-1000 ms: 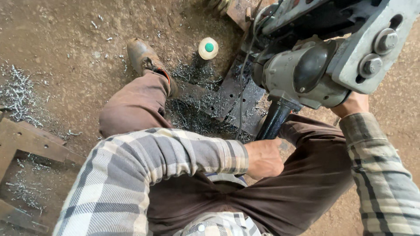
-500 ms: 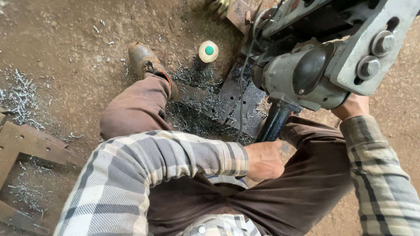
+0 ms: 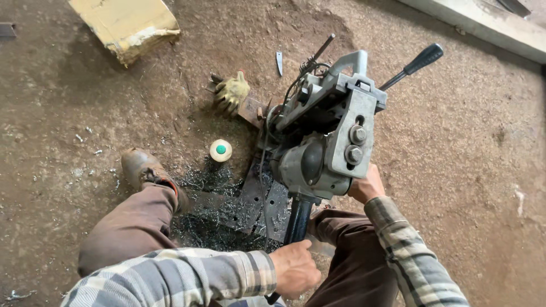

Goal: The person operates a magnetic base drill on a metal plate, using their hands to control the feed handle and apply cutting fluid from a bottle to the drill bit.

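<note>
Tilting upward since the earlier frame, the view now takes in a wider stretch of dirt floor (image 3: 466, 170), with the grey drilling machine (image 3: 324, 142) nearer the middle. Below the machine, the left hand (image 3: 294, 268) closes its grip around the black handle (image 3: 298, 219). The right hand (image 3: 367, 186) presses against the machine's lower right side; whether its grip is closed cannot be told. Under the machine lies a dark steel plate (image 3: 250, 207) strewn with metal shavings. Left of the machine stands a small white-and-green bottle (image 3: 220, 150); above that, a yellow glove (image 3: 232, 92).
</note>
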